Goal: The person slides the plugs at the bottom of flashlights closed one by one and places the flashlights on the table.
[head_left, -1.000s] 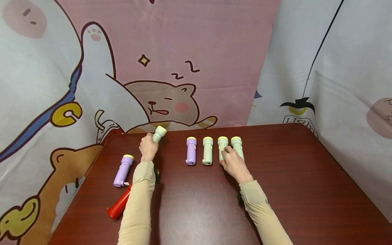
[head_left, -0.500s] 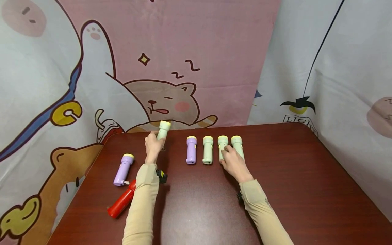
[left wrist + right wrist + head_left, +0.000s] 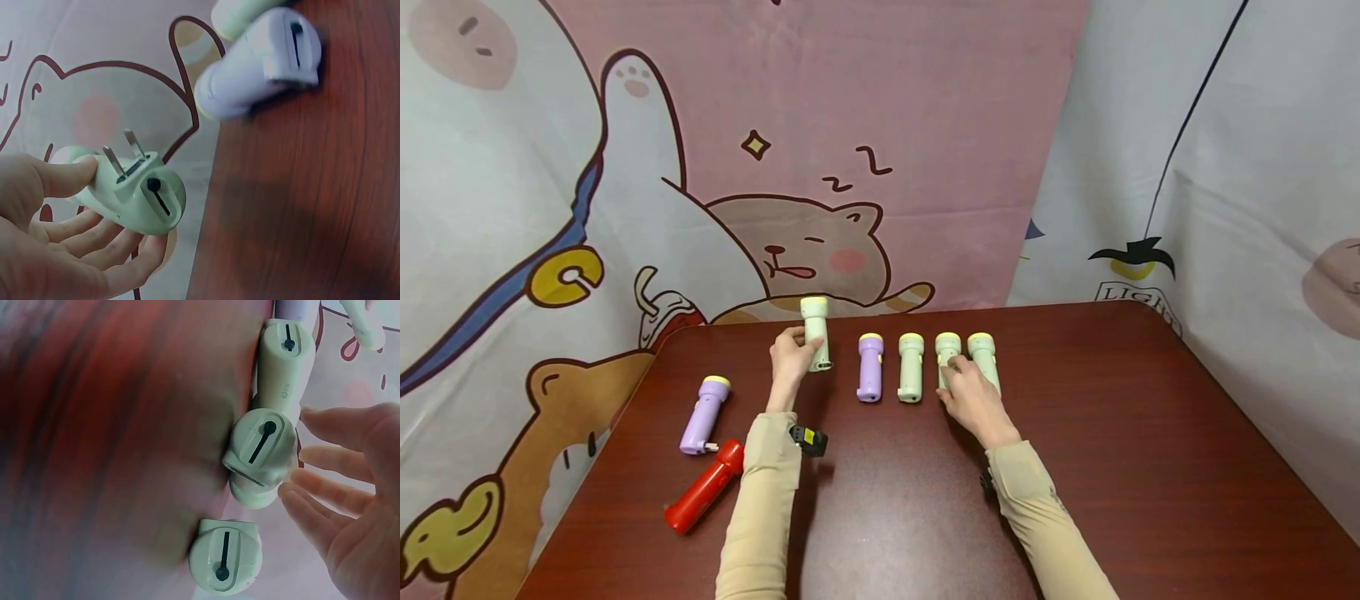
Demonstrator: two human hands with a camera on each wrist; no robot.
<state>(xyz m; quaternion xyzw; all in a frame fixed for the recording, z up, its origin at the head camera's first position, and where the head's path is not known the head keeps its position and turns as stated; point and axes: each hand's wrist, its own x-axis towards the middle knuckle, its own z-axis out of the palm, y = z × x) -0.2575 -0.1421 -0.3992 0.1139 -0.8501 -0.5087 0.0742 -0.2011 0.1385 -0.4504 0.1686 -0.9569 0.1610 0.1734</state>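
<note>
In the head view my left hand (image 3: 792, 357) holds a pale green flashlight (image 3: 816, 325) near the table's back edge, its yellow-rimmed head pointing up. The left wrist view shows two metal plug prongs (image 3: 124, 153) standing out from this green flashlight (image 3: 140, 206), gripped between thumb and fingers. My right hand (image 3: 972, 400) is at the middle green flashlight (image 3: 948, 346) of the row, fingertips right at its side with fingers loosely extended. Beside it lie another green flashlight (image 3: 982, 354) on the right, and on the left a green one (image 3: 911, 367) and a purple flashlight (image 3: 870, 367).
At the left of the brown table (image 3: 887, 517) lies a purple flashlight (image 3: 705, 417) with its prongs out. A red flashlight (image 3: 703, 492) lies diagonally near the left forearm. A cartoon-printed cloth (image 3: 955, 167) hangs behind the table's back edge.
My left hand has moved right with the green flashlight, turning it from slanted to nearly straight. More of the red flashlight shows now. The right hand has stayed in place.
</note>
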